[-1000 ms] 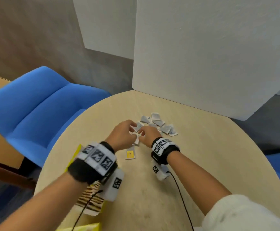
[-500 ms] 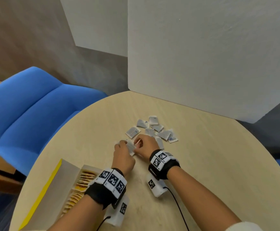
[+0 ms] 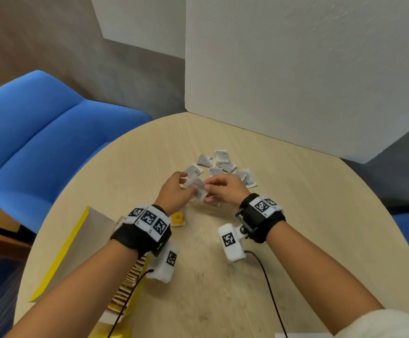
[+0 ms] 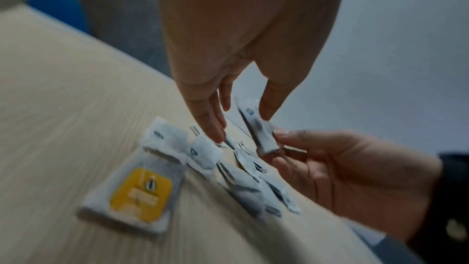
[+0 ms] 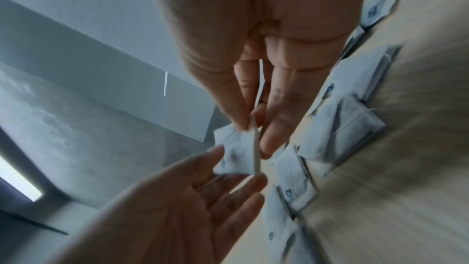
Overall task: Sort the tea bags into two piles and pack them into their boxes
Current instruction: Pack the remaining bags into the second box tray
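Observation:
My right hand pinches a white tea bag by its top edge between thumb and fingers, just above the table. My left hand is beside it with its fingers straight, and its thumb touches the same tea bag. Just behind the hands, several white tea bags with blue marks lie in a loose heap. One yellow-labelled tea bag lies flat near my left wrist. An open box with a yellow lid sits at the left, and a row of bags stands in it.
The round wooden table has bare room to the right and in front of the hands. White foam panels stand at its far edge. A blue chair is off to the left. Wrist-camera cables trail toward me.
Both hands have come back from the heap to just in front of it. A white tea bag is now held up between them, and the left hand's fingers have straightened.

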A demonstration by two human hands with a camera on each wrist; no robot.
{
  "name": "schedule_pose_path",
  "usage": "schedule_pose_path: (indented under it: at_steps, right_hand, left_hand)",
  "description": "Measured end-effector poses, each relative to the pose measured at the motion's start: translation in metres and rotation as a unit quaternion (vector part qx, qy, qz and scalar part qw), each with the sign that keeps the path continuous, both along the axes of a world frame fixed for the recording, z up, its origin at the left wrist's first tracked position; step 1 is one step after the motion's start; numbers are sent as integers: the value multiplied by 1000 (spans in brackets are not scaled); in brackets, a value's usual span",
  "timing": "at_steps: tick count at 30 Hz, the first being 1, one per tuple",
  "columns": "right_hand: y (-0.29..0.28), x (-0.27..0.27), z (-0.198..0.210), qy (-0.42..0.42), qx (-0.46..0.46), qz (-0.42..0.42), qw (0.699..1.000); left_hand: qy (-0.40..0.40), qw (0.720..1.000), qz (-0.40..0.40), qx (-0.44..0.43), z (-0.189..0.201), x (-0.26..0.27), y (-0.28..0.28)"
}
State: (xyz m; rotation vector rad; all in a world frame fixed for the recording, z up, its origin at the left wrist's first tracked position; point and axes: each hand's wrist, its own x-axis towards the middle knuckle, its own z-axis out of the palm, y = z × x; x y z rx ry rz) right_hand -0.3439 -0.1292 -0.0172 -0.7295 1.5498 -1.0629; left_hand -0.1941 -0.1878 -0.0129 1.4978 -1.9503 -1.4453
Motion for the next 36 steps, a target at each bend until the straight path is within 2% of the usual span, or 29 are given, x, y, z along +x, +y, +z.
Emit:
schedule_pose_path:
  at_steps: [3, 6, 8, 9, 11, 13, 16, 22, 24, 29, 32, 36]
  right_hand:
    - [8, 7, -3, -54, 12, -54, 997]
    - [16, 18, -7, -31, 33, -24, 999]
    - [17, 18, -10, 43, 53, 2, 998]
    - [15, 14, -13, 106, 58, -2, 993]
    - [6, 1, -18, 251, 63, -18, 966]
    - [-3, -12, -19, 349, 82, -20, 933]
    - [-18, -20, -18, 405, 123, -14, 906]
    - [-46, -12, -30, 442, 132, -17, 887]
    - [-46, -11, -32, 432, 119, -18, 894]
    - [-34, -18, -25, 299, 5, -54, 953]
    - [-21, -22, -10, 211, -36, 16, 977]
    - [-5, -15, 9, 163, -76, 114, 977]
  left_hand:
    - [78, 991, 52, 95, 8, -3, 8]
    - [67, 994, 46, 77, 13, -3, 11]
    - [47, 996, 35, 66, 7, 2, 8]
    - [37, 996, 39, 67, 2, 5, 6]
    - [28, 994, 65, 81, -5, 10, -1]
    - [27, 991, 87, 97, -6, 13, -5]
    - [43, 987, 87, 129, 1, 14, -4]
    - [50, 984, 69, 155, 0, 10, -2]
    - [57, 984, 55, 160, 1, 10, -1]
    - [51, 986, 34, 157, 5, 11, -4]
    - [60, 985, 30, 161, 11, 8, -3]
    - [83, 972, 13, 220, 17, 3, 0]
